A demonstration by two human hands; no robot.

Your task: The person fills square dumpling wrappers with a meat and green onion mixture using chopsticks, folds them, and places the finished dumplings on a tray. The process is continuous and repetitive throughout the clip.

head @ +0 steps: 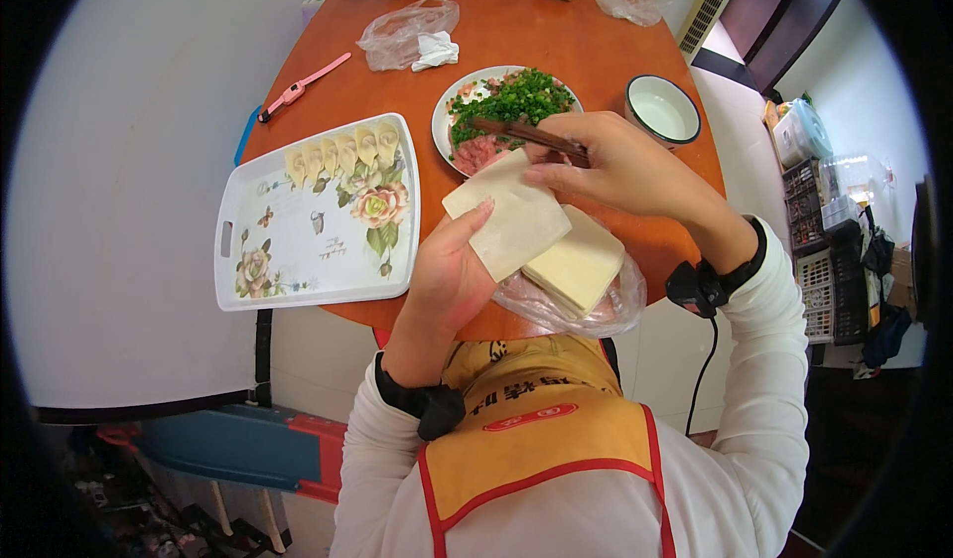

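My left hand (454, 267) holds a square wonton wrapper (514, 215) from below, the thumb pressed on its face. In my right hand (595, 156) is a pair of dark wooden chopsticks (528, 135), tips pointing left over the plate. My right fingers are also at the wrapper's upper right edge. Behind it, a white plate (441, 115) carries minced meat (476, 154) and chopped green onion (525, 96). A stack of wrappers (584, 264) lies on a clear plastic bag (629, 308) to the right, partly covered by the held one.
At left, a white floral tray (290, 260) holds a row of several folded wontons (342, 152). A white enamel bowl (663, 107) stands near the table's right edge. Farther back lie a pink watch (298, 90), a crumpled tissue (435, 50) and a plastic bag (409, 25).
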